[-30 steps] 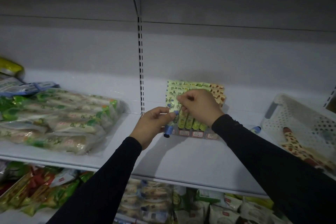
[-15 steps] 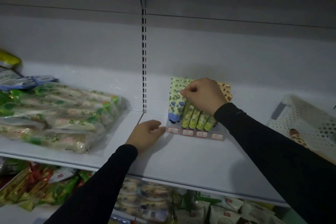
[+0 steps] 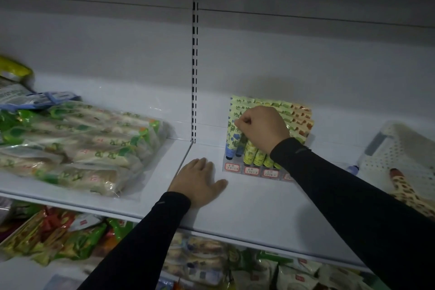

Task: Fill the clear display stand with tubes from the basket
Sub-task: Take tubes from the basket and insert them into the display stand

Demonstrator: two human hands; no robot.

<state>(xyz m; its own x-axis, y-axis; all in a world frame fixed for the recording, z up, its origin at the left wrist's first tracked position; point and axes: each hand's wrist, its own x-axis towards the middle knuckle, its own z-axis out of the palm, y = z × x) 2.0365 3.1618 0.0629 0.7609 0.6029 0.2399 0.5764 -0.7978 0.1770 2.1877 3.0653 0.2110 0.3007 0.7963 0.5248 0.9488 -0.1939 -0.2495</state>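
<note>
The clear display stand [image 3: 251, 169] stands on the white shelf [image 3: 259, 207], packed with rows of patterned tubes, caps down, with red price labels along its front. At its left end stands a blue-capped tube [image 3: 231, 139]. My right hand [image 3: 261, 128] is curled over the stand and pinches the top of that blue-capped tube. My left hand [image 3: 200, 181] lies flat on the shelf just left of the stand, fingers spread, holding nothing. The white perforated basket [image 3: 400, 148] sits at the right with a giraffe-patterned tube [image 3: 407, 190] in it.
A heap of green-and-white bagged snacks [image 3: 77, 146] fills the shelf's left part. A slotted upright rail [image 3: 195, 70] splits the back wall. A small blue-capped item [image 3: 352, 169] lies beside the basket. More packets crowd the shelf below [image 3: 200, 259].
My left hand let go of the blue-capped tube and dropped flat onto the shelf. The tube now stands in the stand's left end under my right hand.
</note>
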